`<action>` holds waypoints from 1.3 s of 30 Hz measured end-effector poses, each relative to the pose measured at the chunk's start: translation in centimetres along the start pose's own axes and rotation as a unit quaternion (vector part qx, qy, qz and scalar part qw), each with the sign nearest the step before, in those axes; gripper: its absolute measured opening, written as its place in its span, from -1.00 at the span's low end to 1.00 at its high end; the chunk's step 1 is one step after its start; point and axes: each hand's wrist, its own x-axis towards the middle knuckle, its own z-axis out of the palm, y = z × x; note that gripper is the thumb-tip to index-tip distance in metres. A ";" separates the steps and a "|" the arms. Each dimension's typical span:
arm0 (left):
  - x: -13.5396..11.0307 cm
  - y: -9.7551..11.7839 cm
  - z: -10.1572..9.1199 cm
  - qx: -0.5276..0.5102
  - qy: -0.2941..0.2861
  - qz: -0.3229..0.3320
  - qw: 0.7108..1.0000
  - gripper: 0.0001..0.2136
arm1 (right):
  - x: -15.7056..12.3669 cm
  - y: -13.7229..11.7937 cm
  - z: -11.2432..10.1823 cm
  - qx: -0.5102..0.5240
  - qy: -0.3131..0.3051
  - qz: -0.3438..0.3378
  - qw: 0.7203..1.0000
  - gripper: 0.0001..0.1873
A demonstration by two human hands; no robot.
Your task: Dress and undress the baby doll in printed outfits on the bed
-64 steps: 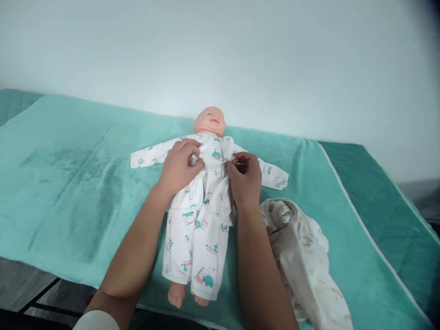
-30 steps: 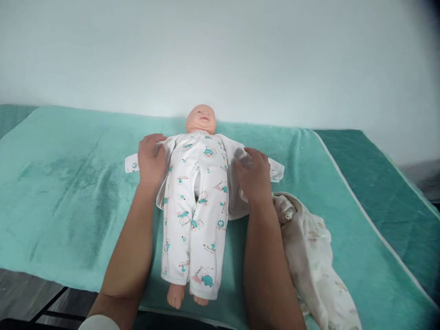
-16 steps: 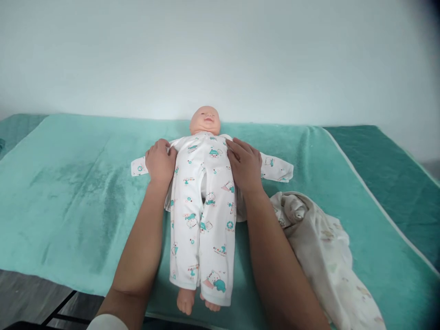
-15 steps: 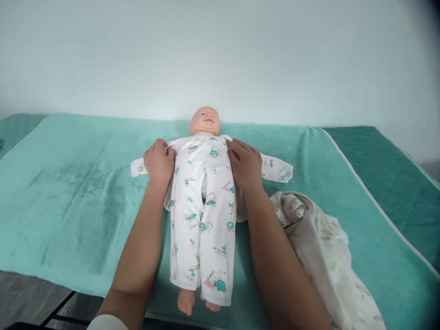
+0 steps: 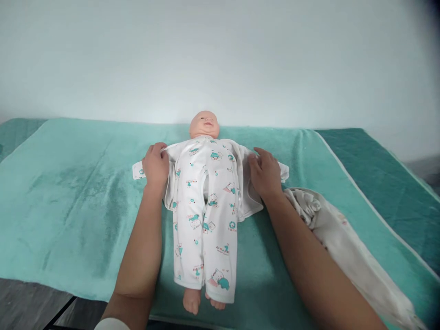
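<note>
A baby doll (image 5: pixel 205 124) lies on its back with its head away from me. Printed white baby trousers (image 5: pixel 220 247) cover its front from chest to ankles, and bare feet show below. Beneath them a white baby shirt (image 5: pixel 248 201) lies spread, its sleeves out to both sides. At the left shoulder my left hand (image 5: pixel 156 164) has its fingers curled on the shirt's edge and sleeve. My right hand (image 5: pixel 266 172) is closed over the right sleeve, fingers bent on the cloth. Both fingertips are partly hidden.
A light green towel (image 5: pixel 85 197) covers the padded table, with a darker green cover (image 5: pixel 371 169) at the right. Crumpled pale printed cloth (image 5: pixel 347 243) lies beside and under my right forearm. A white wall (image 5: pixel 220 59) rises behind the table.
My right hand has moved right, from the doll's chest out onto the sleeve. More of the shirt's right front panel is spread into sight. My left hand stays nearly in place.
</note>
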 end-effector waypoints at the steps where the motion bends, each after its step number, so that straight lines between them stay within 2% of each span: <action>1: -0.1 0.1 0.0 -0.003 -0.002 0.006 1.000 -0.67 | -0.1 0.7 -0.4 -0.011 -0.004 0.015 1.000 -0.42; 5: -0.5 0.5 -0.3 -0.008 -0.010 0.020 1.000 -0.61 | -0.6 2.7 -2.3 -0.055 -0.022 0.026 0.998 -0.44; 11: -0.9 1.0 -0.3 0.019 -0.019 0.007 1.000 -0.71 | -2.5 1.6 -4.0 -0.136 -0.063 0.121 0.981 -0.52; 15: -0.9 1.1 -0.3 0.039 -0.030 -0.001 0.999 -0.73 | -3.5 2.2 -4.7 -0.160 -0.088 0.138 0.973 -0.49; 18: -0.8 1.1 -0.5 0.047 -0.038 -0.004 0.998 -0.70 | -4.3 3.7 -5.1 -0.151 -0.068 0.123 0.978 -0.48; 21: -0.6 1.1 -0.8 0.068 -0.051 -0.031 0.996 -0.66 | -4.2 3.6 -5.2 -0.084 -0.018 0.035 0.996 -0.46; 23: -0.5 1.1 -0.9 0.081 -0.059 -0.042 0.994 -0.63 | -3.5 1.3 -5.1 -0.021 0.006 -0.054 0.998 -0.47; 26: -0.5 1.2 -1.0 0.090 -0.063 -0.035 0.993 -0.61 | -1.5 -5.7 -4.1 0.037 -0.019 -0.167 0.985 -0.55; 28: -0.5 1.2 -1.0 0.093 -0.067 -0.033 0.993 -0.60 | 0.0 -11.5 -2.6 0.013 -0.123 -0.224 0.967 -0.64; 30: -0.4 1.1 -1.0 0.097 -0.072 -0.034 0.992 -0.59 | 1.5 -16.7 -0.6 -0.078 -0.251 -0.308 0.914 -0.72; 32: -0.3 0.9 -0.9 0.102 -0.076 -0.035 0.991 -0.58 | 2.6 -20.4 1.4 -0.171 -0.293 -0.331 0.880 -0.72; 33: -0.3 0.8 -0.9 0.103 -0.079 -0.035 0.991 -0.58 | 2.9 -21.6 2.3 -0.204 -0.318 -0.332 0.864 -0.71; 35: -0.2 0.6 -0.8 0.101 -0.083 -0.035 0.991 -0.57 | 3.3 -22.5 3.5 -0.237 -0.338 -0.324 0.851 -0.72; 39: -0.2 0.3 -0.7 0.082 -0.071 -0.045 0.993 -0.54 | 3.5 -21.0 3.1 -0.262 -0.335 -0.331 0.842 -0.70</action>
